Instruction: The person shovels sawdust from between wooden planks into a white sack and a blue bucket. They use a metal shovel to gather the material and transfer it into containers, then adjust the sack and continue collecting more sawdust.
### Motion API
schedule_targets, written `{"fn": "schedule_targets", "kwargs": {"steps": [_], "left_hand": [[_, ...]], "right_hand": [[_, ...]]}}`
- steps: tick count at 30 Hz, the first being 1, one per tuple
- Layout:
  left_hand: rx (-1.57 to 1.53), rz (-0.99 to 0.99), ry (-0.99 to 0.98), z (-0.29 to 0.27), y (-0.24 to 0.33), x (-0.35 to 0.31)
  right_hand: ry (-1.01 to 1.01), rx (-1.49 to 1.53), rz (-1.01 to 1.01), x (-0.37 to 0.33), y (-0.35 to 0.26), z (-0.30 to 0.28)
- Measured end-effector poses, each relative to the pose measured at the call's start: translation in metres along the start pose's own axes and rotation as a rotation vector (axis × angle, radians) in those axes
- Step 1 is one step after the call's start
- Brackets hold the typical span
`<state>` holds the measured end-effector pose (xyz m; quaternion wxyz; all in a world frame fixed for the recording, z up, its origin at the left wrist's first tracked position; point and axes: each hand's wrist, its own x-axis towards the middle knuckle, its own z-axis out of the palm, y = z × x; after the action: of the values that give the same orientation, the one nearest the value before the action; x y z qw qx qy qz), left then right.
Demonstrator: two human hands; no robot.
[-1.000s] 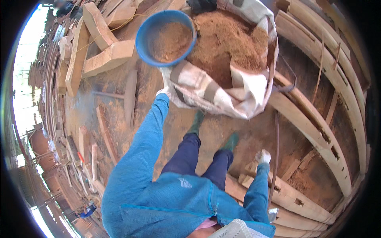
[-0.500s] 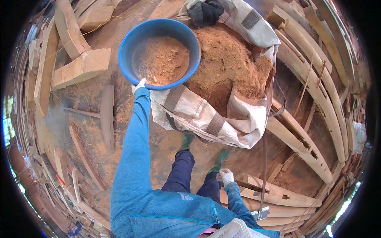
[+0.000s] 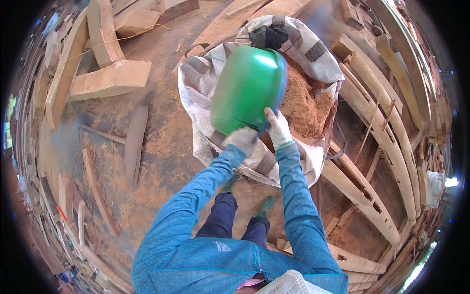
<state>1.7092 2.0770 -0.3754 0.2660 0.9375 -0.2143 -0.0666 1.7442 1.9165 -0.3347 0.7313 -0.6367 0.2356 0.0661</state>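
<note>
A plastic basin, green outside with a blue rim, is tipped on its side over a large white woven sack, its mouth turned right. My left hand, in a whitish glove, holds the basin's near side and is slightly blurred. On the near part of the rim, my right hand grips with the thumb up, also gloved. Reddish-brown sawdust fills the sack beside the basin. The basin's inside is hidden. A dark cloth lies at the sack's far edge.
Thick timber blocks lie at the far left, with thin planks nearer on the dusty floor. Long curved beams with slots run along the right side. A thin yellow cord crosses the far left blocks.
The basin has moved right over the sack and turned from upright, with sawdust inside, onto its side. My right hand has come up from near my leg and taken hold of it.
</note>
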Motion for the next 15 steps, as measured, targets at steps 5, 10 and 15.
{"fn": "schedule_targets", "kwargs": {"steps": [5,10,15], "left_hand": [[0.079,0.114,-0.139,0.042,0.018,-0.026],[-0.35,0.105,0.085,0.012,0.035,-0.079],[-0.678,-0.117,0.129,-0.126,0.093,-0.128]], "right_hand": [[-0.035,0.618,0.207,0.0,0.021,-0.021],[0.074,0.72,0.112,-0.024,0.035,-0.038],[0.119,1.102,-0.034,-0.105,0.054,-0.034]]}}
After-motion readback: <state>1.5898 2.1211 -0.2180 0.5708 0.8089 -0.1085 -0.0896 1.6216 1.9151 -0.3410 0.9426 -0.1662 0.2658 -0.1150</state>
